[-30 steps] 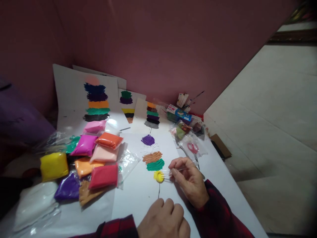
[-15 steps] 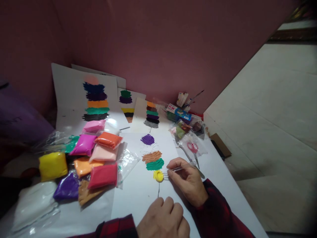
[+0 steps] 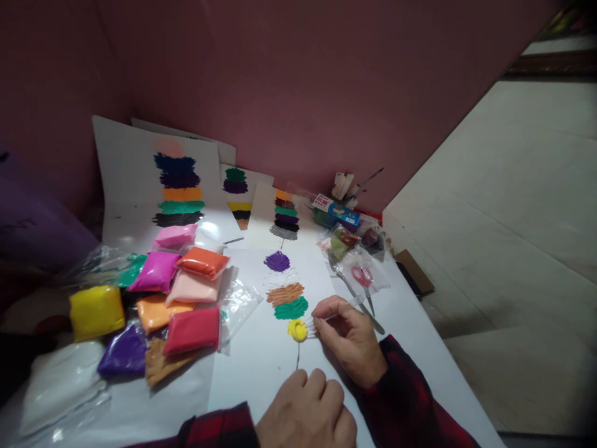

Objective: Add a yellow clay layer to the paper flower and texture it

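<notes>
My right hand (image 3: 354,339) pinches a clear plastic fork (image 3: 342,311), its tines touching the right side of a yellow clay lump (image 3: 297,330). The lump is pressed onto a white paper sheet (image 3: 247,367), with a ridged curl on its surface. Above it on the sheet lie textured bands of green clay (image 3: 291,308), brown clay (image 3: 284,292) and white clay (image 3: 282,277), topped by a purple clay mound (image 3: 278,261). A thin dark line runs down from the yellow lump. My left hand (image 3: 308,414) rests curled on the paper's lower part, fingertips hidden beneath it.
Bagged clay packets in several colours, including a red packet (image 3: 193,330), are heaped at left. Papers with clay bands (image 3: 177,186) lean against the wall. A metal fork (image 3: 349,286), pink-handled scissors (image 3: 361,275) and a blue box (image 3: 336,210) lie at right, near the table edge.
The fork has shifted slightly in my right hand's pinch at the yellow lump. My left hand stays in place; the whole view has drifted a little.
</notes>
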The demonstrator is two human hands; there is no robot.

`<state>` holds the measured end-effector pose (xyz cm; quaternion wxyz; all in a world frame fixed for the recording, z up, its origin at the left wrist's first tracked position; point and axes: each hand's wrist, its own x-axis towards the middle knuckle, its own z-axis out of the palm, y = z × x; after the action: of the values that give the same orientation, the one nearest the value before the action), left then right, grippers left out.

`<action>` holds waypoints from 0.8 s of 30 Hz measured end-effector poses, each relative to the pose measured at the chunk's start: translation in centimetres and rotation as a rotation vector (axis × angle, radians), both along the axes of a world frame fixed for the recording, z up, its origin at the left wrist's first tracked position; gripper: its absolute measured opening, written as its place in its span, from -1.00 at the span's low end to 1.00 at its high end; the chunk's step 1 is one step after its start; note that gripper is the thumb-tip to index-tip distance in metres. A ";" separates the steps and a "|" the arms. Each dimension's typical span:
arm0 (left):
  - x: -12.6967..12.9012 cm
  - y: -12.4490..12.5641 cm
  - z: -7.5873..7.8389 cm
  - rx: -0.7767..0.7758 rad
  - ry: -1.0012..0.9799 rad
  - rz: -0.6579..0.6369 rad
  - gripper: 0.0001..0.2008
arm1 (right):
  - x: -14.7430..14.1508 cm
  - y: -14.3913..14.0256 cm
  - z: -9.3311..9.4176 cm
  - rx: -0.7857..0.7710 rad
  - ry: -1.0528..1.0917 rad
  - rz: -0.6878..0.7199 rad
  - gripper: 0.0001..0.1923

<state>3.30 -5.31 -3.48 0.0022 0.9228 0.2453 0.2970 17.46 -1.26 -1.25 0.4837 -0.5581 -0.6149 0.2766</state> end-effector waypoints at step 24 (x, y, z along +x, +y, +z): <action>0.0 0.0 0.5 -0.016 -0.032 0.027 -0.77 | -1.0 0.1 -0.7 0.344 -0.346 -0.059 -0.80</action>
<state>3.34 -5.31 -2.94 0.0094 0.9144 0.2600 0.3100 16.47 -1.16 -1.90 0.4671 -0.5244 -0.7099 0.0538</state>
